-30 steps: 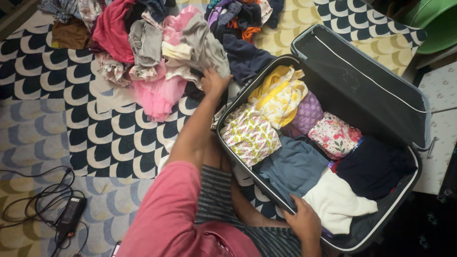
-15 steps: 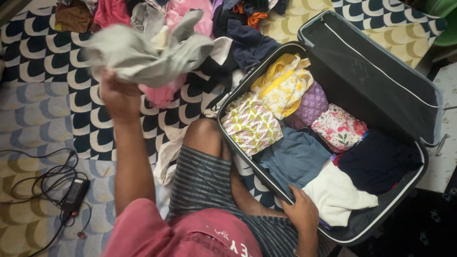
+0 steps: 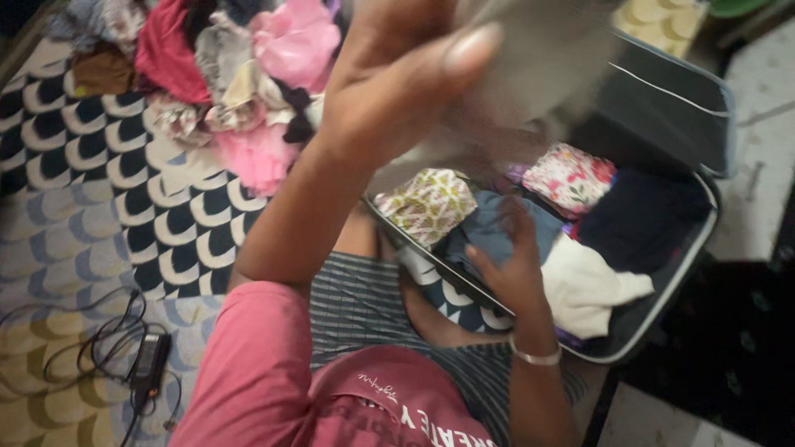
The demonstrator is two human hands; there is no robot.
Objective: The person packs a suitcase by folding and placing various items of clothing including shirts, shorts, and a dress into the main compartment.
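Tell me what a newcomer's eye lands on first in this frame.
The left hand, raised close to the camera with a blurred grey garment in its grip, fills the upper middle. Below it the right hand is lifted over the open suitcase of folded clothes at right. A bright heap of loose clothes lies upper left on the patterned rug.

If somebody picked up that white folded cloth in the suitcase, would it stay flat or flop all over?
The white folded cloth would probably flop: its edge already droops in soft folds over its neighbours. It looks light for its size, being thin fabric. It likely would not roll or slide, since it lies packed inside the suitcase.
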